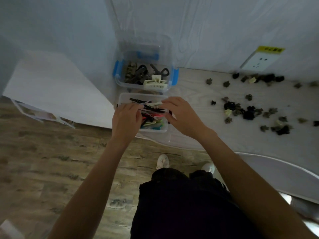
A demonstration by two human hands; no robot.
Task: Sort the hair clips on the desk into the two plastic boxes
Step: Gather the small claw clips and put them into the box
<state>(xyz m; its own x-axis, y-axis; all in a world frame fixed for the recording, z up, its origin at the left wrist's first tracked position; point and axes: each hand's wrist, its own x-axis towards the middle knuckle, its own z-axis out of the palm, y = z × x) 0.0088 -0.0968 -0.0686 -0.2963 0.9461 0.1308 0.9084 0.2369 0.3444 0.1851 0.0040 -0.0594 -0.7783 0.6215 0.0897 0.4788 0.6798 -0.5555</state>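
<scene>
Two clear plastic boxes stand at the desk's left end. The far box (170, 78), with blue latches, holds large claw clips in black, brown and cream. The near box (163, 130) holds flat clips in black, red, green and blue. Both my hands are over the near box: my left hand (126, 120) at its left side, my right hand (180, 114) at its right. Their fingers are bent down onto the pile of flat clips (151, 112); whether they grip any clip is hidden. Many small dark and cream claw clips (248, 112) lie scattered on the desk to the right.
A wall socket (259, 62) with a yellow label sits on the wall behind the scattered clips. The desk's (198, 94) front edge curves just behind the near box. A white panel (57, 94) stands to the left. Wooden floor and my shoes lie below.
</scene>
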